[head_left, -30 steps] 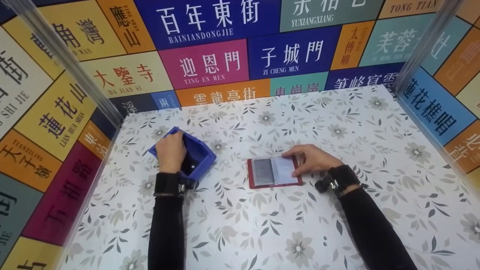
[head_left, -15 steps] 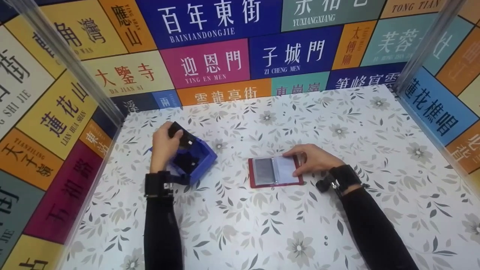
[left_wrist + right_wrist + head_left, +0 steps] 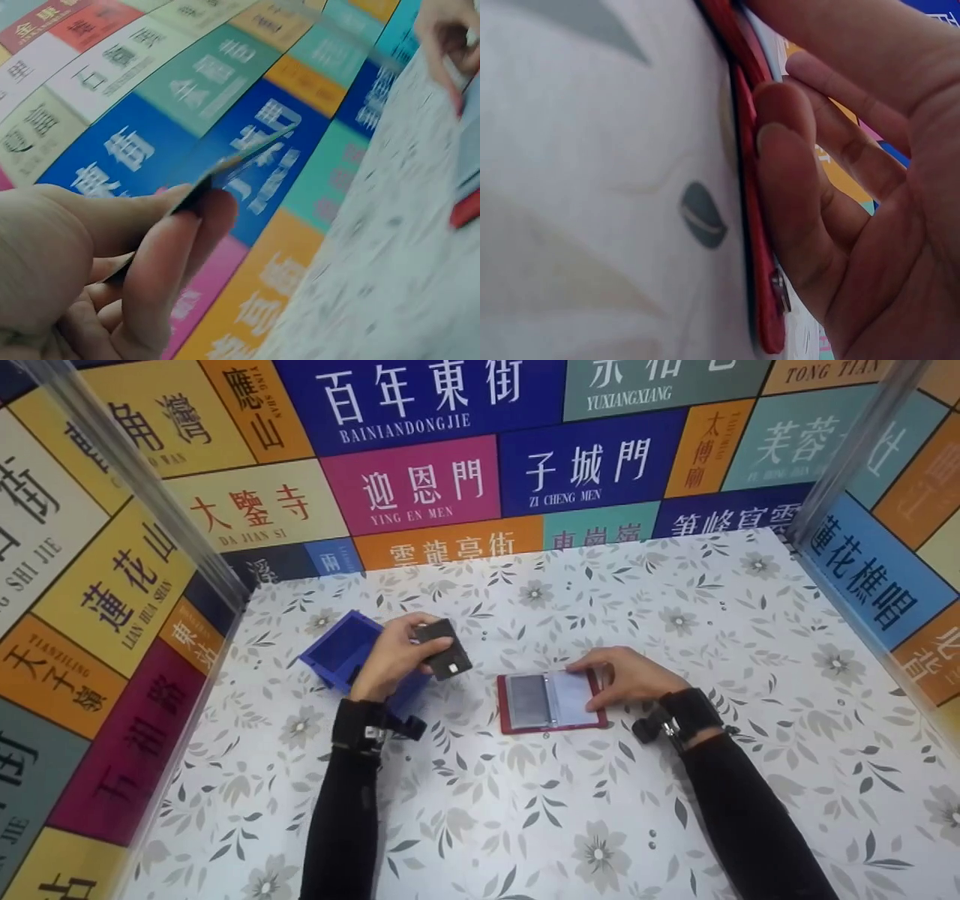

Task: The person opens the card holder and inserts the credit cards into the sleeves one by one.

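My left hand (image 3: 391, 658) pinches a black card (image 3: 442, 649) with a small pale chip-like square. In the left wrist view the card (image 3: 196, 191) appears nearly edge-on between thumb and fingers. It is held over the right side of a blue box (image 3: 328, 641), partly hidden behind the hand. To the right, a red card holder (image 3: 529, 703) lies spread on the table, its clear sleeves showing. My right hand (image 3: 634, 676) holds its right edge with bent thumb and fingers. Up close, the right wrist view has the thumb against the red cover (image 3: 765, 300).
A white tabletop (image 3: 480, 817) with a leaf and flower print lies under everything. Panels with coloured sign blocks (image 3: 409, 484) rise behind it and on both sides. Clear corner posts (image 3: 844, 457) stand at the back. A wrist camera (image 3: 364, 727) is strapped to each arm.
My left hand was down in the blue box, then came up with the black card and has moved right with it, towards the card holder. The right hand has stayed in place.
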Demonstrator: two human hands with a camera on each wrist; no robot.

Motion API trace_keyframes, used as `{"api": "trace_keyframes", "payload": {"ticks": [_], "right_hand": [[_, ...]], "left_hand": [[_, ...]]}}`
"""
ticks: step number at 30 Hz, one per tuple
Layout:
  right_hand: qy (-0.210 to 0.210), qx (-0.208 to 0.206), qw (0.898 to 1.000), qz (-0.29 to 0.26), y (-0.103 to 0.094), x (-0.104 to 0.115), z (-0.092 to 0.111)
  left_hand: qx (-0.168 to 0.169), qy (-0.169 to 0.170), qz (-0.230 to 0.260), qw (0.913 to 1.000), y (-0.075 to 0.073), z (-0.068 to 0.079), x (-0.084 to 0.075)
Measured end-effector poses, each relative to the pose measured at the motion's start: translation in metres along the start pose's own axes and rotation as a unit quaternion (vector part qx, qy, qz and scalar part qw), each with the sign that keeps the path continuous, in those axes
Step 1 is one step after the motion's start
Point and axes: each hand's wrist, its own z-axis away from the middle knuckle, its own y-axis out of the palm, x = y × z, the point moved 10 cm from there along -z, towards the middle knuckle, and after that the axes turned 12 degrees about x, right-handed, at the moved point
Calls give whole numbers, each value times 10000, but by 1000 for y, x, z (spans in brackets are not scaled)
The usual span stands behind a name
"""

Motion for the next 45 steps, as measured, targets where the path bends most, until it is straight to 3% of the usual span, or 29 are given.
{"api": "trace_keyframes", "payload": {"ticks": [3,6,18,21,29,32,35,38,42,45], "right_hand": [[-8,-15,10000,-8,0,-1,1],[-7,-19,10000,4,0,0,2],[-14,19,10000,-18,2,1,4],[4,27,10000,1,2,2,2],[-38,114,9999,46,6,7,-4],[-115,-117,9998,121,1,11,-3],[-110,-614,9980,-53,-8,20,-3],[92,-1203,9892,-829,-7,31,-9],[404,-1740,9634,-2001,15,46,-20],[591,-2014,9508,-2278,32,57,-23]], "left_hand": [[525,-28,49,9986,23,-8,6],[766,-38,-73,9970,34,-11,8],[1158,-206,-343,9925,58,-17,17],[1128,-142,-226,9933,74,-23,22],[1356,-85,96,9907,139,-41,40],[1391,-23,72,9903,147,-42,38],[1392,13,15,9903,147,-42,35],[1416,3,-94,9899,145,-42,35],[1436,-39,-100,9896,145,-43,36],[1443,-67,-60,9895,146,-43,37]]}}
